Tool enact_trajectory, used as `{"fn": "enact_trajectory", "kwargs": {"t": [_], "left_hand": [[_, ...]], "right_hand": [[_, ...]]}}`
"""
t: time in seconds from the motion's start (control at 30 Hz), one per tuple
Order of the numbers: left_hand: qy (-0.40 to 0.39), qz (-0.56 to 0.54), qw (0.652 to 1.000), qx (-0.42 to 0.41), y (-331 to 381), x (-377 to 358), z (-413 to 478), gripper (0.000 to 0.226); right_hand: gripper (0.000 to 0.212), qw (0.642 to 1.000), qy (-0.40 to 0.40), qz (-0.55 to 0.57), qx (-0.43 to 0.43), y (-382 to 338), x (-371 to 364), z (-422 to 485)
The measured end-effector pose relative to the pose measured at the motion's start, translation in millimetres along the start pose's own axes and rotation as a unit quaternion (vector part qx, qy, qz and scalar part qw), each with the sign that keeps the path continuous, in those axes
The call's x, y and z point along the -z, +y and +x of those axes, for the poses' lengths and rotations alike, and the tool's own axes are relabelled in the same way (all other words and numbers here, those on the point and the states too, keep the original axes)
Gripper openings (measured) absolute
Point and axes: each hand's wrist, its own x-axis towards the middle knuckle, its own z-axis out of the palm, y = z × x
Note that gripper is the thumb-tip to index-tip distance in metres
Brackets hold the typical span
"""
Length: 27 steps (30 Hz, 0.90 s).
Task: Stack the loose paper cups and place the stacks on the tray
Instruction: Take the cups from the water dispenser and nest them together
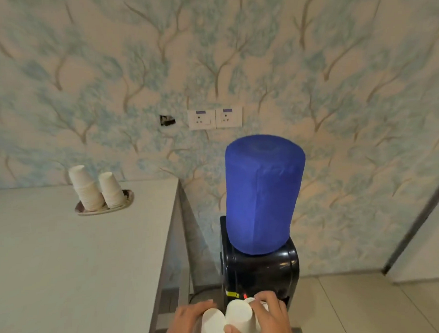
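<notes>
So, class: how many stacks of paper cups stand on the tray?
2: a taller stack on the tray's left side, and a shorter stack to its right. Nothing seems hidden behind them.

Left hand [191,316] and right hand [267,314]: both grasp white loose cups [237,315], upside down, before the black water dispenser [262,272]. Desk [67,259]: tray [105,210] carrying two inverted cup stacks [88,188]. Blue-covered bottle [261,192] atop dispenser.

Ahead of you stands a black water dispenser [260,272] carrying a bottle under a blue cover [263,192], just right of the pale table [67,259]. On the tree-patterned wallpaper [335,87] you see two white sockets [215,118] beside a small dark hole [166,120].
</notes>
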Motion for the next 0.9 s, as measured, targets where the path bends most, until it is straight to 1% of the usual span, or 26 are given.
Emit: {"fn": "enact_trajectory", "kwargs": {"t": [0.03,0.07,0.1,0.13,0.17,0.2,0.23,0.27,0.3,0.37,0.47,0.57,0.67,0.77,0.9], "left_hand": [[0.013,-0.002,1.0,-0.006,9.0,3.8,-8.1,0.041],[0.061,-0.013,0.998,-0.001,9.4,2.6,-16.5,0.035],[0.136,-0.011,0.991,-0.002,10.7,3.9,-22.0,0.031],[0.213,-0.006,0.977,-0.009,7.9,4.1,-28.4,0.036],[0.263,-0.012,0.964,-0.033,8.8,5.9,-36.1,0.031],[0.289,-0.01,0.956,-0.057,9.9,9.2,-42.0,0.023],[0.304,-0.016,0.95,-0.063,10.7,17.7,-49.9,0.033],[0.317,-0.042,0.946,-0.051,8.0,29.2,-58.1,0.046],[0.334,-0.066,0.939,-0.047,6.9,37.5,-64.9,0.052],[0.372,-0.07,0.924,-0.053,3.0,52.7,-77.1,0.057],[0.417,-0.086,0.902,-0.066,-5.6,69.2,-98.1,0.056],[0.435,-0.087,0.894,-0.067,-12.7,85.6,-121.6,0.049],[0.463,-0.078,0.881,-0.061,-24.5,101.9,-147.1,0.047],[0.493,-0.079,0.865,-0.05,-43.0,120.2,-168.2,0.048],[0.505,-0.079,0.858,-0.05,-77.7,149.5,-189.2,0.047]], "right_hand": [[0.069,1.0,0.003,0.008,0.024,-8.9,4.1,0.3],[0.07,0.999,0.006,0.012,0.045,-19.1,7.0,1.5],[0.072,0.998,0.01,0.013,0.064,-30.2,9.6,3.5],[0.074,0.996,0.014,0.015,0.082,-41.6,12.0,5.1],[0.077,0.994,0.023,0.019,0.101,-53.0,14.3,7.0],[0.079,0.992,0.029,0.023,0.121,-64.6,15.1,8.2],[0.08,0.989,0.034,0.032,0.14,-76.8,16.2,10.3],[0.079,0.986,0.028,0.04,0.158,-88.5,15.6,10.7],[0.077,0.982,0.026,0.051,0.181,-98.9,15.2,11.0],[0.07,0.97,0.038,0.084,0.225,-115.8,13.4,9.6],[0.064,0.95,0.052,0.134,0.279,-138.9,6.0,7.8],[0.059,0.93,0.047,0.169,0.324,-162.5,-6.2,5.0],[0.057,0.919,0.021,0.204,0.338,-189.8,-27.4,-3.1],[0.06,0.907,-0.002,0.23,0.353,-215.3,-53.4,-10.3],[0.054,0.903,-0.018,0.227,0.364,-244.6,-95.6,-18.2]]}}
